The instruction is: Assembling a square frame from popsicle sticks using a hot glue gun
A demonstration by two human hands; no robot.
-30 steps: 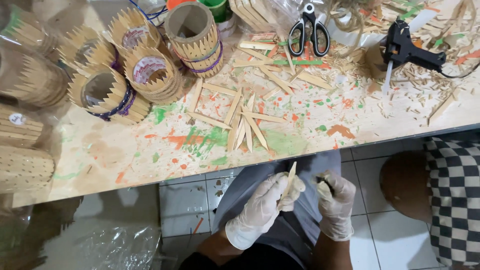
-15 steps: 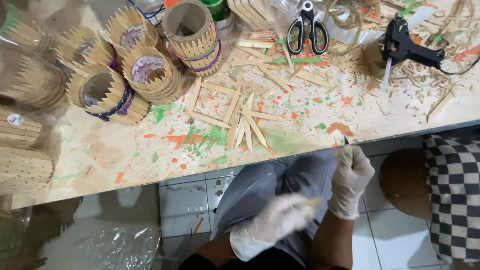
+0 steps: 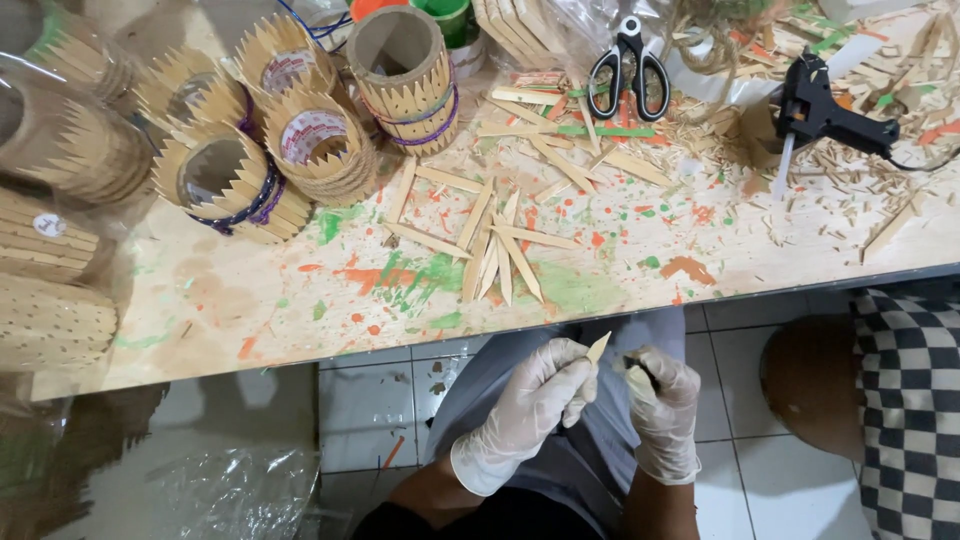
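Both my hands wear white gloves and are held over my lap, below the table's front edge. My left hand [image 3: 530,405] grips a thin pointed wooden stick [image 3: 597,348] whose tip shows above the fingers. My right hand [image 3: 662,405] is closed around a small dark-tipped tool [image 3: 636,366], likely a knife, its tip close to the stick. On the paint-stained wooden table [image 3: 250,300] lies a loose bunch of pointed sticks [image 3: 495,245] straight ahead of my hands.
Several round holders faced with pointed sticks [image 3: 300,150] stand at the left. Black-handled scissors [image 3: 628,72] and a black glue gun [image 3: 830,115] lie at the back right amid wood chips. A checked cloth [image 3: 905,400] and brown round seat [image 3: 805,375] are right of me.
My hands had swung apart, the right up toward the table edge and the left low. Now they are together again over my lap, stick tip beside the tool.
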